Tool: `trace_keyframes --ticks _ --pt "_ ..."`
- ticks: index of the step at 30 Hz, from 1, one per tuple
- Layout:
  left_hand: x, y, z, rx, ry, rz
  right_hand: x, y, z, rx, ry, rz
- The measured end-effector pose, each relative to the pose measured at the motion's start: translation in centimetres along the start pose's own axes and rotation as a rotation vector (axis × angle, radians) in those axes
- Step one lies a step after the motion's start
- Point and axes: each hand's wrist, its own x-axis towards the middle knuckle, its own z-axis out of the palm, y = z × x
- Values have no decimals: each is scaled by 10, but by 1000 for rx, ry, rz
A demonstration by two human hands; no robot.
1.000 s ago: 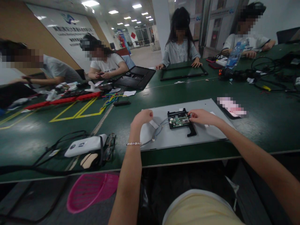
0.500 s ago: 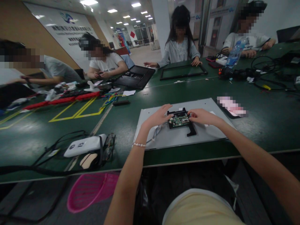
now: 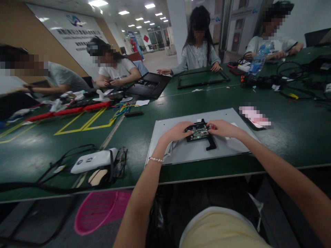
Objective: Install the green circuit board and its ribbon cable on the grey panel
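Head view: pink basket (image 3: 103, 210) below the worktop's (image 3: 186, 103) near edge, left of centre. White case (image 3: 94, 161) by near edge, left side, black strap over it. Grey panel (image 3: 222, 148) just inside near edge, centre; grey cable (image 3: 170, 148) on its left part. Circuit board (image 3: 199, 132) in black frame (image 3: 212, 142), mid-panel, hooked leg toward near edge.

Left hand (image 3: 178, 131) part-spread, thumb and fingers around frame's left end. Right hand (image 3: 223, 128) narrow, fingertips at frame's right edge. Gripping or only steadying: cannot tell.

To do it well, probably: load the black frame, not the components; even pressure both ends; thumb off the board; slack in the cable, no tugging; no scraping on the panel.

Farther: pink-topped flat item (image 3: 254, 117) just beside panel's right edge. Black bezel (image 3: 207, 83) near worktop's far edge, co-worker's hand (image 3: 216, 66) on it; water bottle (image 3: 258, 60) to its right.
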Motion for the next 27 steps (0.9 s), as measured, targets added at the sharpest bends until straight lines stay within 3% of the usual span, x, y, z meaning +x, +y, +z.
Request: trace_keyframes --ticks 7,12,17,22,27 --pt "1 -3 3 7 44 82 1 -2 4 -40 53 18" --pt "1 -7 7 45 78 98 3 1 14 -80 212 5" --pt "1 -8 8 59 80 106 7 0 25 -33 375 -155" --pt "0 -9 10 61 86 104 11 -3 34 11 274 -265" --pt "1 -10 11 60 86 112 10 -6 32 0 200 -289"
